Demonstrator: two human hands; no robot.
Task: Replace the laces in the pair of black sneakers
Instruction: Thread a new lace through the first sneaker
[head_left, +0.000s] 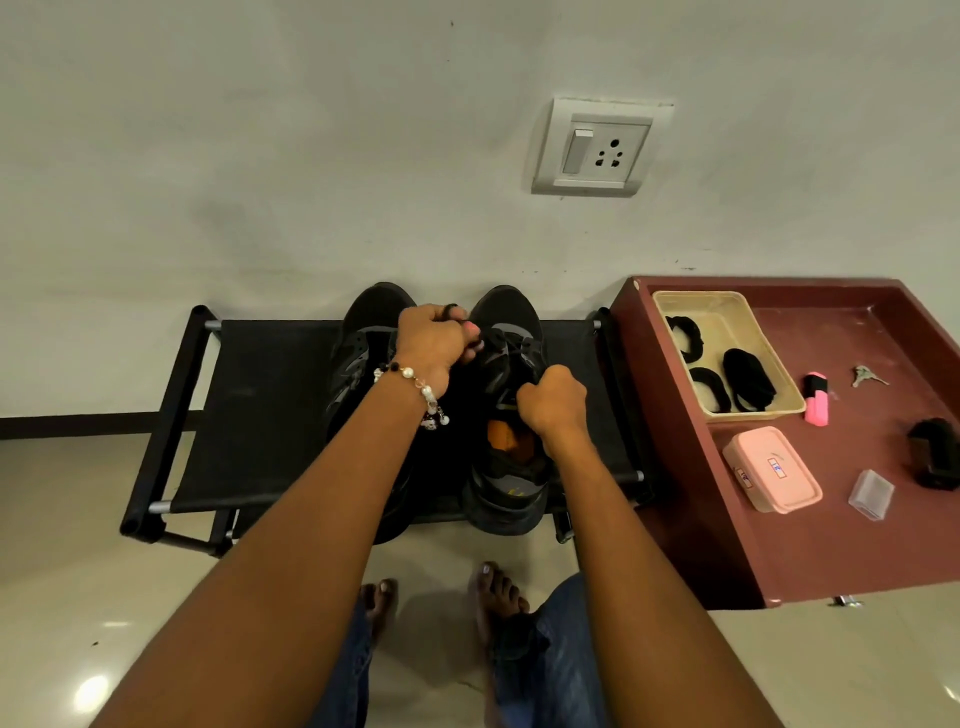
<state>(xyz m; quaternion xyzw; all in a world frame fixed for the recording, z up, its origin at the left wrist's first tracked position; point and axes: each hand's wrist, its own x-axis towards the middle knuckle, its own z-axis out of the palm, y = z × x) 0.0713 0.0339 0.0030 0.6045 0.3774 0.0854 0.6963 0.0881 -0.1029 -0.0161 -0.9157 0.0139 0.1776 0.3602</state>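
Two black sneakers stand side by side on a black fabric rack (260, 395), toes toward the wall. My left hand (431, 343), with a bead bracelet on the wrist, pinches a black lace above the gap between the left sneaker (363, 332) and the right sneaker (511, 322). My right hand (553, 402) is curled at the tongue of the right sneaker, gripping its lace or upper; the fingers are hidden. The right sneaker shows an orange insole at its opening.
A maroon tray table (831, 525) stands to the right, holding a beige basket (727, 306) with coiled black laces, a pink box (771, 467), a pink highlighter (816, 405), keys (867, 375), a clear small case (871, 493) and a black object (935, 452). My bare feet are on the floor below the rack.
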